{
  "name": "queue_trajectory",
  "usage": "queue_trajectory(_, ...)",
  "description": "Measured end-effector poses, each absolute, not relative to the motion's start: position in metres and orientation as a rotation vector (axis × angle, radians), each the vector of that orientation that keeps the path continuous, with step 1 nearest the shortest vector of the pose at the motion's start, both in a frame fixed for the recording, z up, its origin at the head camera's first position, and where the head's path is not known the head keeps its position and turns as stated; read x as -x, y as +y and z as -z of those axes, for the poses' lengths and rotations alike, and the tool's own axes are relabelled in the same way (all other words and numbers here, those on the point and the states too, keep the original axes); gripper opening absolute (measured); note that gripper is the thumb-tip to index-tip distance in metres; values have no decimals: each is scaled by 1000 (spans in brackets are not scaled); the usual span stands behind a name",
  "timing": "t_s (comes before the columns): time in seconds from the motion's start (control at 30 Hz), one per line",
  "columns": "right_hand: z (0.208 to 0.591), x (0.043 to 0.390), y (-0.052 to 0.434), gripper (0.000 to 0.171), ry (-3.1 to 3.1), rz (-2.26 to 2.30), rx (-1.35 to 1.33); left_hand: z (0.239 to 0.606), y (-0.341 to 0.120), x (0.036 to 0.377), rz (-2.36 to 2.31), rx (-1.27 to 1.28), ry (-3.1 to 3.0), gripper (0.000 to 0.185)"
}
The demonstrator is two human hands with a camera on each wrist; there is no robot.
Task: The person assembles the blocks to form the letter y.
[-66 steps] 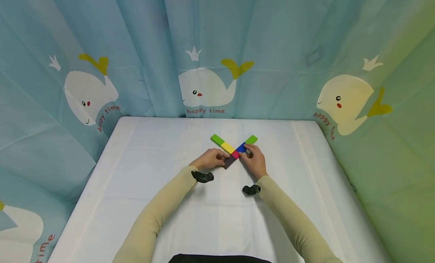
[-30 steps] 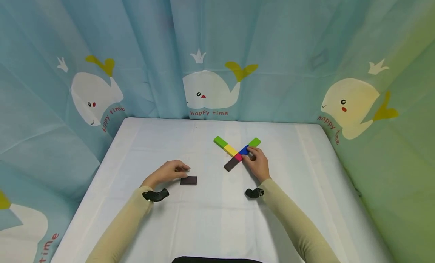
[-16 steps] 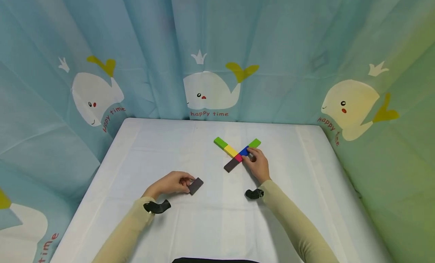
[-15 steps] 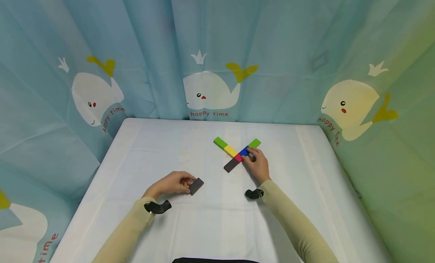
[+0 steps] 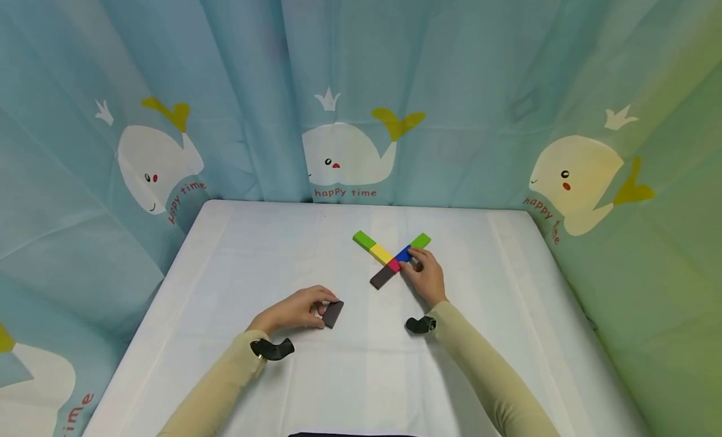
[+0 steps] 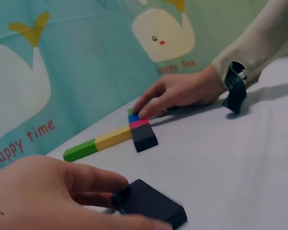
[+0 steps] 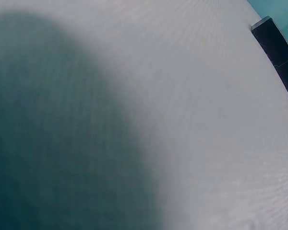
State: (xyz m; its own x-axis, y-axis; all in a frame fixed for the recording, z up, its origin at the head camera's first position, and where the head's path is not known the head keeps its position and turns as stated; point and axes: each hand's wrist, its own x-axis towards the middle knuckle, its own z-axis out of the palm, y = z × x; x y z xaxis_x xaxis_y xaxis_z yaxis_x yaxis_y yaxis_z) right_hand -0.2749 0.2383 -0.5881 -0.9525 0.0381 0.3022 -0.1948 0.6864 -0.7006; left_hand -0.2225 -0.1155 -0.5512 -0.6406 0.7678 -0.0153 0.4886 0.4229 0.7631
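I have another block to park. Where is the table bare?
Bare: the table's far left, the right strip beyond the right hand, and the near edge. Crowded: around the colored cross and the left hand gripping the dark block.

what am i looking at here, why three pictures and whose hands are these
These are one person's two bare hands, filmed by three cameras at once. The wide picture comes from a camera on the head, looking down at a white table ringed by whale-print curtains. The other two come from small cameras strapped to each wrist; the right wrist view is mostly blur.

On the table lies a cross of coloured blocks: green, yellow, red, blue and dark pieces. The right hand rests its fingertips on the cross near the blue block. The left hand holds a separate dark block at the table surface, nearer the person.
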Motion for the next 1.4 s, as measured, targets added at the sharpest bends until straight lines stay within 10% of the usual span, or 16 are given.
queue_trajectory(1.4, 583, 273, 237, 47, -2613, -1153, -104, 547, -34, 262, -1061, -838, 2347, 40)
